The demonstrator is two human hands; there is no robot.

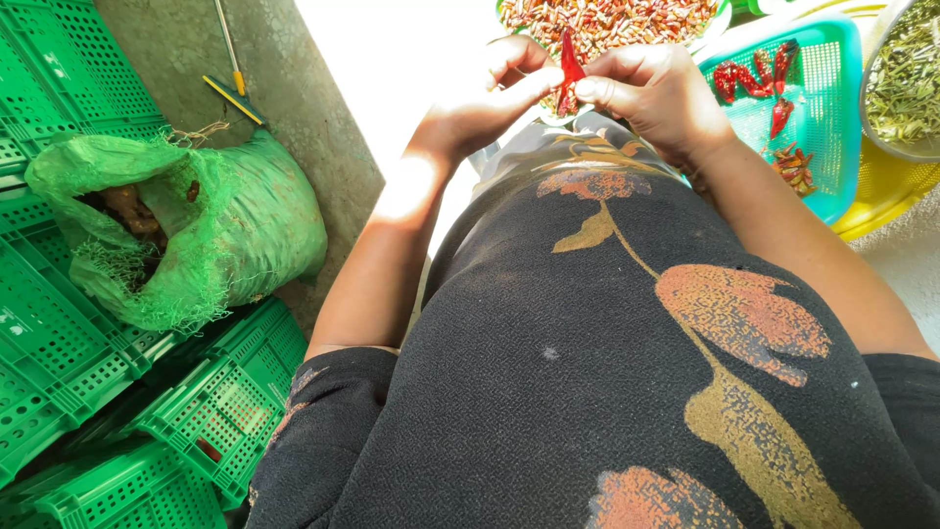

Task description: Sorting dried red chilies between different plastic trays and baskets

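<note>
Both hands pinch one dried red chili (569, 69) at upper centre — left hand (490, 98) and right hand (651, 93) equally near, fingertips meeting on it — its long axis upright above the bowl of chili pieces (607, 22).

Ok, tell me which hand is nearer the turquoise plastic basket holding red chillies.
Right. The right hand sits just beside the turquoise plastic basket, next to its near edge. The left hand is farther off, on the other side of the red chilli both hands pinch.
</note>
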